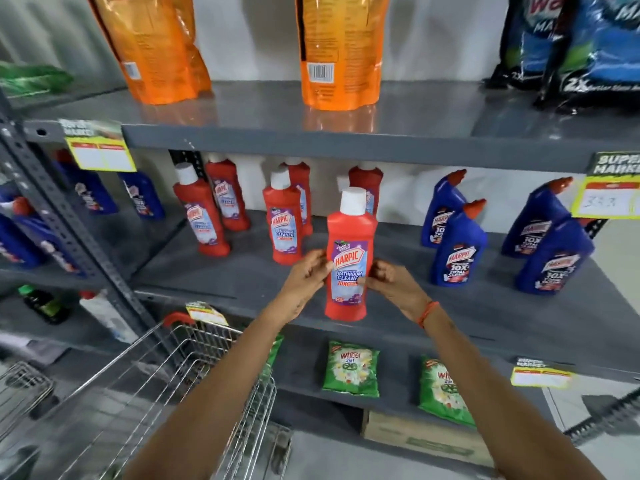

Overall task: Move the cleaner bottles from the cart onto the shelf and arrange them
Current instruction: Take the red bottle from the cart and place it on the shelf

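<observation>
A red Harpic bathroom cleaner bottle (pixel 349 233) with a white cap stands upright at the front edge of the grey middle shelf (pixel 242 271). My left hand (pixel 304 282) grips its left side and my right hand (pixel 388 284) pinches its right side at the label. Behind it on the same shelf stand several more red cleaner bottles (pixel 284 220). To the right stand several blue Harpic bottles (pixel 457 247). The wire cart (pixel 173 393) sits at the lower left below my left arm; I see no bottles in it.
Orange pouches (pixel 339 50) and dark blue bags (pixel 588 46) fill the top shelf. Green Wheel packets (pixel 351 368) lie on the lower shelf, with a cardboard box (pixel 426 438) beneath. More blue bottles (pixel 142 195) stand in the left bay behind a grey upright post (pixel 69 230). Yellow price tags (pixel 100 150) hang from the shelf edges.
</observation>
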The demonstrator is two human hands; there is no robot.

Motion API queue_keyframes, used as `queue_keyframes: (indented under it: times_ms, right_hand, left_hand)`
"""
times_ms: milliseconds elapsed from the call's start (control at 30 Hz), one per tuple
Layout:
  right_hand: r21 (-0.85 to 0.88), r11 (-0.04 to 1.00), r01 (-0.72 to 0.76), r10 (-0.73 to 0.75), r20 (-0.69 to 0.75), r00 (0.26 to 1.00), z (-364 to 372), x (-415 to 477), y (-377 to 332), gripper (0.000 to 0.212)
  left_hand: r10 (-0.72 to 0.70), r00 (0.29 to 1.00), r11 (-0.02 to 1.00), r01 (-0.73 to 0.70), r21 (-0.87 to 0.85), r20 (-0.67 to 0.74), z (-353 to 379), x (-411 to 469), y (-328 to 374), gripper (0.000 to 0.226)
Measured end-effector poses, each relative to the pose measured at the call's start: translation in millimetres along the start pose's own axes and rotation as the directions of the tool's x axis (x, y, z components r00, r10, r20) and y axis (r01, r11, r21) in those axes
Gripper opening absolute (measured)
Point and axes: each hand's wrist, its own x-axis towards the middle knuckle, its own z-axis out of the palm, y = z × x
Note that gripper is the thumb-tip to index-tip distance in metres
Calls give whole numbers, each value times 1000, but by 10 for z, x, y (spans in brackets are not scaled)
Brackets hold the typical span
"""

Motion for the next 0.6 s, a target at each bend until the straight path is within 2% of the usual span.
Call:
queue_keyframes:
  times_ms: [67, 167, 267, 467, 600]
  right_hand:
    - [-53, 999, -9, 6, -53, 999, -80, 164, 23, 43]
    - [-117, 992, -37, 26, -97, 995, -168, 410, -4, 48]
    - [-194, 979, -62, 38, -130, 991, -213, 637, -41, 49]
    - [-240, 966, -98, 70, -122, 990, -294, 906, -31, 47]
    - [-218, 972, -88, 70, -89, 994, -314, 895, -49, 45]
  left_hand:
    - [0, 999, 998, -4, 69, 51, 9, 257, -11, 26]
    - [-6, 998, 989, -3, 150, 58, -22, 615, -20, 45]
    - [-42, 998, 990, 34, 133, 51, -36, 909, -82, 53]
    - [-64, 996, 997, 61, 42, 58, 16, 1162, -107, 40]
    - [-36, 995, 996, 28, 88, 94, -34, 1113, -38, 41]
